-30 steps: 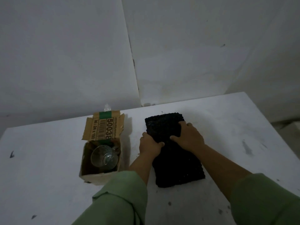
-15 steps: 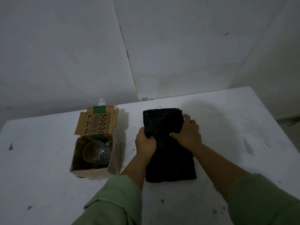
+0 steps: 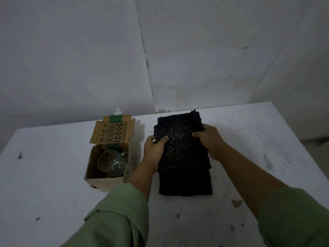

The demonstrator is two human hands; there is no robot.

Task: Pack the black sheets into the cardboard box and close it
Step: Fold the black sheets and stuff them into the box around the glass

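A stack of black textured sheets (image 3: 186,182) lies on the white table (image 3: 53,184), right of centre. Its top sheet (image 3: 179,132) is lifted at the far end and tilts up off the stack. My left hand (image 3: 154,148) grips that sheet's left edge, thumb on top. My right hand (image 3: 211,139) grips its right edge. Left of the stack stands the small cardboard box (image 3: 92,177), its printed lid flap (image 3: 113,130) standing open at the back. Clear glass cups (image 3: 111,162) lie inside the box.
A white wall rises just behind the table's far edge. A bit of clear plastic (image 3: 117,110) sticks up behind the box flap. The table's right edge drops off to the floor at the far right.
Both hands have shifted from resting on the stack to gripping the top sheet's side edges, and its far end has risen off the stack. The camera view has shifted slightly.
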